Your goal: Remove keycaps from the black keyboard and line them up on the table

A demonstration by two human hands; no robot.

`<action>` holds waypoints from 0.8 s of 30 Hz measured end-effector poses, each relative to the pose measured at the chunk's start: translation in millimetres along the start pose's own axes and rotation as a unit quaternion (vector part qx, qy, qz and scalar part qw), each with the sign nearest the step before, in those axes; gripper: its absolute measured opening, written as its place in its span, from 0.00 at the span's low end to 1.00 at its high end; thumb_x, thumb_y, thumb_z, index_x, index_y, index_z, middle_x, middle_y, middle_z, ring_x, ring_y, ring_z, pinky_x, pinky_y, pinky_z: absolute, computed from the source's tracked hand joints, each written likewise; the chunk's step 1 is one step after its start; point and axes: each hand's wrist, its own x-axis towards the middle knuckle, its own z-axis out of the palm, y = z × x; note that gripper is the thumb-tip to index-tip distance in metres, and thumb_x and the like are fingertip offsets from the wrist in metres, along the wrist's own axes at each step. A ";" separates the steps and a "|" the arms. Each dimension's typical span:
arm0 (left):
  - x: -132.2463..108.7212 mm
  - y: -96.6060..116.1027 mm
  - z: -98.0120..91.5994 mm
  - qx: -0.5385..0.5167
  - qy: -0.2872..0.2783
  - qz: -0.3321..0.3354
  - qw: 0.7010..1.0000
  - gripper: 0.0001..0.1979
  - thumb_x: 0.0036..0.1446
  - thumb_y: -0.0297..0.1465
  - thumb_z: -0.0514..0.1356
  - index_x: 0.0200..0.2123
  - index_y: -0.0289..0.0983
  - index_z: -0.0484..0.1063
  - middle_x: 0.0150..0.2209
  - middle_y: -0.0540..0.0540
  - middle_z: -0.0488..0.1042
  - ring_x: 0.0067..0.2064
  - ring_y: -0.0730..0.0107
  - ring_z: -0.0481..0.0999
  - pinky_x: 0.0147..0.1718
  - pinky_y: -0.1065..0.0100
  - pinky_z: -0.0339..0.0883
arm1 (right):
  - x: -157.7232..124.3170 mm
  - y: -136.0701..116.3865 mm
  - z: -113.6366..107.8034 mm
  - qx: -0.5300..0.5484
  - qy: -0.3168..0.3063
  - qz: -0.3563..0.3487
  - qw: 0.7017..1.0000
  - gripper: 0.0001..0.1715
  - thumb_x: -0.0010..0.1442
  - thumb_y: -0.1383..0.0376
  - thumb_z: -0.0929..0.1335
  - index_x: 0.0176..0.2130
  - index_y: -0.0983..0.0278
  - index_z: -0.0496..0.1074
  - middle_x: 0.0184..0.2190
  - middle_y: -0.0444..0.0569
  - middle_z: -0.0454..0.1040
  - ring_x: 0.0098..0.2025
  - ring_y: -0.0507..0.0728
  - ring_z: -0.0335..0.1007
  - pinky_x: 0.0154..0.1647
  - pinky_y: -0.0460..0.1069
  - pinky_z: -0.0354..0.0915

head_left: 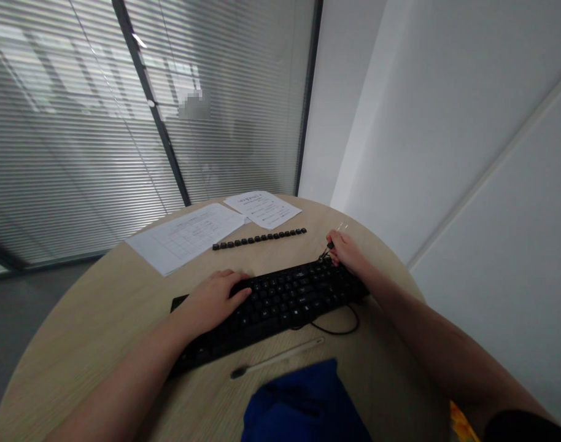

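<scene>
Round wooden table [100,319] under both hands. Black keyboard [285,301] spans between them, tilted.

Two paper sheets [188,236] beyond left hand, well apart from it. Blue cloth [303,402] nearer body than both hands.

Left hand [211,301] lies palm down, fingers spread loosely on keyboard's left part. Right hand [347,252] at keyboard's far right corner, fingers pinched around small wire tool [327,248], tip touching corner keys.

Thin pale stick [275,358] on table behind hands, just beside keyboard's near edge. Row of loose black keycaps [259,239] beyond keyboard, left of right hand.
</scene>
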 end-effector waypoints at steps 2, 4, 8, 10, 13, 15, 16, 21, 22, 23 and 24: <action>0.1 -0.1 0.1 0.003 -0.002 0.001 1.000 0.23 0.63 0.45 0.50 0.52 0.40 0.73 0.49 0.41 0.76 0.51 0.55 0.74 0.55 0.54 0.63 | -0.4 -2.9 -0.1 0.011 0.005 0.019 1.000 0.22 0.67 0.47 0.55 0.31 0.59 0.59 0.12 0.35 0.53 0.12 0.51 0.53 0.13 0.45 0.54; 0.2 -1.0 0.8 0.003 0.000 0.001 1.000 0.23 0.63 0.45 0.50 0.52 0.40 0.73 0.49 0.41 0.76 0.51 0.55 0.73 0.55 0.54 0.63 | -1.2 -4.7 -0.2 0.007 0.005 0.023 1.000 0.22 0.67 0.47 0.55 0.31 0.59 0.59 0.12 0.35 0.54 0.13 0.51 0.54 0.14 0.45 0.54; 0.4 -2.4 2.1 0.003 0.003 -0.001 1.000 0.23 0.62 0.45 0.51 0.52 0.41 0.73 0.49 0.42 0.76 0.51 0.55 0.73 0.55 0.54 0.63 | -4.7 -5.9 0.1 -0.051 0.002 -0.001 0.999 0.23 0.67 0.47 0.54 0.30 0.59 0.59 0.13 0.38 0.57 0.14 0.52 0.55 0.17 0.46 0.54; 0.3 -1.7 1.7 0.007 0.002 -0.001 1.000 0.23 0.62 0.45 0.51 0.52 0.40 0.73 0.49 0.42 0.76 0.51 0.55 0.73 0.55 0.54 0.63 | -7.2 -6.2 0.6 -0.083 0.008 -0.024 0.996 0.24 0.67 0.48 0.54 0.30 0.59 0.60 0.14 0.39 0.59 0.16 0.53 0.56 0.18 0.47 0.54; -0.1 0.6 0.0 0.011 -0.001 0.001 1.000 0.23 0.63 0.45 0.51 0.52 0.39 0.73 0.49 0.41 0.76 0.51 0.55 0.74 0.55 0.55 0.63 | -10.5 -7.5 1.4 -0.127 0.026 -0.068 0.989 0.24 0.68 0.49 0.54 0.28 0.59 0.60 0.17 0.42 0.61 0.20 0.54 0.59 0.23 0.48 0.56; -0.3 1.9 -1.1 0.009 -0.003 0.001 1.000 0.22 0.63 0.44 0.50 0.51 0.39 0.74 0.48 0.41 0.77 0.50 0.55 0.74 0.54 0.55 0.64 | -11.8 -8.9 1.7 -0.160 0.030 -0.107 0.981 0.24 0.68 0.50 0.54 0.27 0.59 0.60 0.19 0.44 0.63 0.24 0.55 0.61 0.27 0.49 0.57; -0.3 2.3 -1.5 0.008 -0.003 0.000 1.000 0.22 0.63 0.44 0.50 0.51 0.39 0.74 0.48 0.41 0.77 0.50 0.55 0.74 0.54 0.55 0.64 | -12.3 -9.6 1.9 -0.176 0.028 -0.125 0.976 0.23 0.68 0.51 0.55 0.26 0.60 0.59 0.20 0.44 0.64 0.25 0.55 0.62 0.28 0.49 0.57; 0.0 2.2 -1.2 0.005 -0.002 -0.001 1.000 0.23 0.62 0.45 0.50 0.51 0.40 0.74 0.48 0.41 0.77 0.50 0.55 0.74 0.54 0.55 0.64 | -13.1 -10.5 2.8 -0.205 0.012 -0.151 0.967 0.21 0.68 0.56 0.55 0.28 0.61 0.64 0.23 0.45 0.67 0.29 0.56 0.65 0.34 0.49 0.59; 0.1 2.1 -1.1 0.004 -0.003 -0.002 1.000 0.23 0.62 0.45 0.50 0.51 0.40 0.74 0.48 0.41 0.77 0.50 0.55 0.74 0.54 0.55 0.64 | -13.3 -10.1 3.2 -0.207 0.006 -0.152 0.966 0.21 0.68 0.57 0.55 0.29 0.61 0.65 0.23 0.45 0.68 0.30 0.56 0.66 0.34 0.49 0.59; 0.2 2.0 -0.9 0.005 -0.003 -0.003 1.000 0.23 0.62 0.45 0.50 0.52 0.40 0.74 0.48 0.41 0.77 0.50 0.55 0.74 0.54 0.55 0.64 | -13.5 -9.8 3.8 -0.210 0.001 -0.153 0.966 0.20 0.68 0.57 0.55 0.30 0.61 0.65 0.24 0.45 0.68 0.30 0.56 0.66 0.34 0.49 0.59; 0.3 1.9 -0.8 0.005 -0.002 -0.005 1.000 0.23 0.62 0.45 0.50 0.52 0.40 0.73 0.48 0.41 0.77 0.50 0.54 0.74 0.54 0.55 0.64 | -13.7 -9.5 4.5 -0.214 -0.004 -0.155 0.964 0.19 0.68 0.57 0.56 0.30 0.61 0.66 0.24 0.45 0.68 0.30 0.56 0.67 0.34 0.49 0.58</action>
